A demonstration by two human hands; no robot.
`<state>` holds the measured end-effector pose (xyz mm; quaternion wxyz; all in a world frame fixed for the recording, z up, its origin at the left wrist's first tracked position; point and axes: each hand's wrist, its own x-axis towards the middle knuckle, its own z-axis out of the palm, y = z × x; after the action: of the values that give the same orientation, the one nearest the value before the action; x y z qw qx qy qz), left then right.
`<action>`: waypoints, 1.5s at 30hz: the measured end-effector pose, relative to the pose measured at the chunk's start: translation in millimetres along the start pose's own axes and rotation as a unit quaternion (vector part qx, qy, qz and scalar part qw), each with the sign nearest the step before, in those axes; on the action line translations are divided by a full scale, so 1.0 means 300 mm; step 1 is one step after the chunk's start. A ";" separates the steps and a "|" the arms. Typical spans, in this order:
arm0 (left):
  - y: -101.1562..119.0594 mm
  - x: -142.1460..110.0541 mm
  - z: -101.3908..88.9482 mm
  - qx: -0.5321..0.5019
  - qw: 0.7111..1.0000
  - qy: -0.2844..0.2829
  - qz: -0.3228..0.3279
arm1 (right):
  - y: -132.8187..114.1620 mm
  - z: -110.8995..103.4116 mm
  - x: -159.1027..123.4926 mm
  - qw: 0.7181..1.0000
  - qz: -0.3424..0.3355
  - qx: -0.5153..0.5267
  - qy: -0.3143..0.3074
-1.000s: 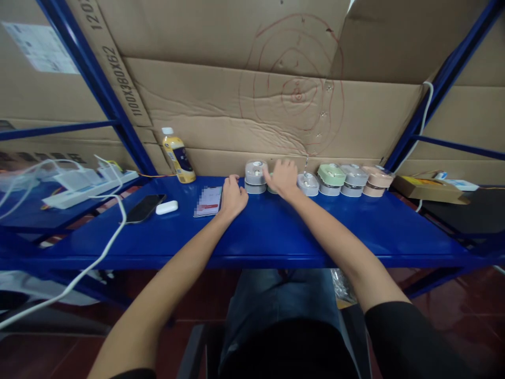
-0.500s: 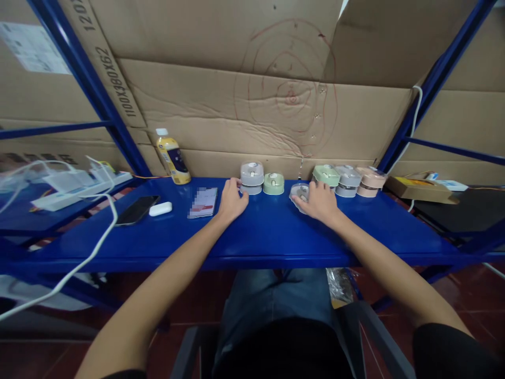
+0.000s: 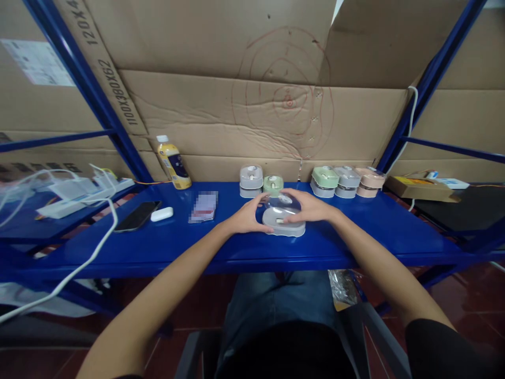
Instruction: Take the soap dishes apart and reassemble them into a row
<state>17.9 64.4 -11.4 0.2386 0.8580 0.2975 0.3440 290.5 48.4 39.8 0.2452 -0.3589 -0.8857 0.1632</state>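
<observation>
A grey oval box with a clear domed lid [image 3: 290, 229] sits on the blue table in front of me. The lid part rises behind the grey part; whether the two are joined I cannot tell. My left hand [image 3: 251, 215] curves around its left side, thumb at the front and fingers behind. My right hand [image 3: 311, 206] grips it from the right, with its fingers over the top and the thumb at the front. Just behind them stands a low green box [image 3: 273, 183], partly hidden. To its left is a grey two-tier box stack [image 3: 251, 181].
At the back right stand a green-topped stack [image 3: 324, 181], a grey stack [image 3: 347, 182] and a pink stack [image 3: 369, 182]. On the left are a yellow bottle [image 3: 174, 163], a phone [image 3: 204, 206], a white case [image 3: 161, 214] and a black phone [image 3: 138, 216]. Cardboard [image 3: 189, 116] walls the back.
My right hand has brought the clear-lidded grey box left and nearer to me. My left hand has left the grey stack and moved right, onto the same box.
</observation>
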 end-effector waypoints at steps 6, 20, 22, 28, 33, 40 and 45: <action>0.034 -0.009 0.010 0.065 0.993 -0.089 0.049 | 0.125 -0.025 -0.020 0.978 0.113 0.121 0.126; -0.052 0.003 -0.071 0.114 0.985 0.104 -0.070 | 0.197 0.003 -0.021 0.954 0.192 0.164 0.162; -0.046 -0.002 -0.079 0.118 0.986 0.090 -0.074 | 0.191 0.000 -0.022 0.951 0.187 0.173 0.172; 0.036 -0.017 -0.036 0.108 0.993 -0.050 0.018 | 0.160 -0.007 -0.024 0.950 0.167 0.167 0.204; 0.044 -0.020 0.008 0.100 0.993 -0.062 0.015 | 0.112 -0.009 -0.038 0.977 0.067 0.147 0.136; 0.031 -0.018 0.047 0.000 0.999 -0.023 -0.046 | 0.043 0.034 -0.015 0.997 -0.068 0.024 -0.014; 0.022 -0.015 0.051 -0.011 0.999 -0.028 -0.043 | 0.035 0.060 -0.002 0.995 -0.094 0.007 -0.039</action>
<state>28.9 53.7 -19.4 0.2708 0.8513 0.3233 0.3123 286.8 53.4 19.8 0.2276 -0.2660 -0.9230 0.1597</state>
